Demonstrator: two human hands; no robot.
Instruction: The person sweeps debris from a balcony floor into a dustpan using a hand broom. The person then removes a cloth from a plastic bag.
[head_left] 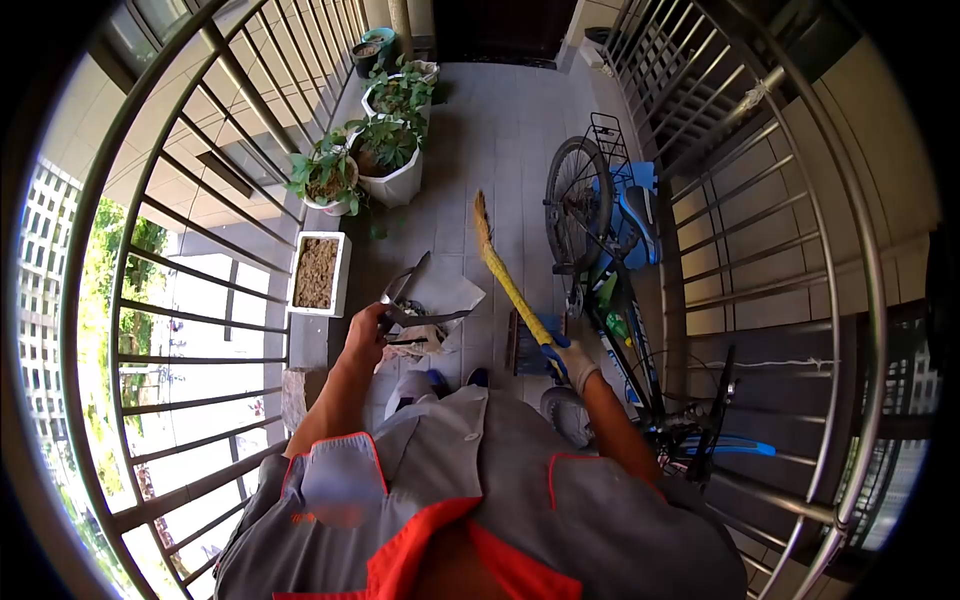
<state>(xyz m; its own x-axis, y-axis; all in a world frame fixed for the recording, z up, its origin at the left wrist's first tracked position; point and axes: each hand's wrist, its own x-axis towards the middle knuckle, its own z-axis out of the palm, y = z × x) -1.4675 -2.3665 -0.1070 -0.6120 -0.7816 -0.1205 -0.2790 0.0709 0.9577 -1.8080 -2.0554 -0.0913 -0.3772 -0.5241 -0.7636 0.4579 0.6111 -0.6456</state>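
My left hand (367,338), bare, is closed on a dark tool with two spread blade-like arms (428,318), which looks like open shears. Below that tool, a pale crumpled sheet (450,294) and some litter lie on the floor. My right hand (574,364), in a white and blue glove, grips a long stick wrapped in yellow (515,298). Its far end is brown and frayed like straw. Partly behind the stick, a dark, flat, brush-like thing (525,345) rests on the tiles; I cannot tell whether the two are joined.
A bicycle (580,205) leans along the right railing (815,260). Potted plants (385,150) and a white planter of soil (318,272) line the left railing (130,290). A dark door (505,30) closes the far end of the tiled floor (490,120).
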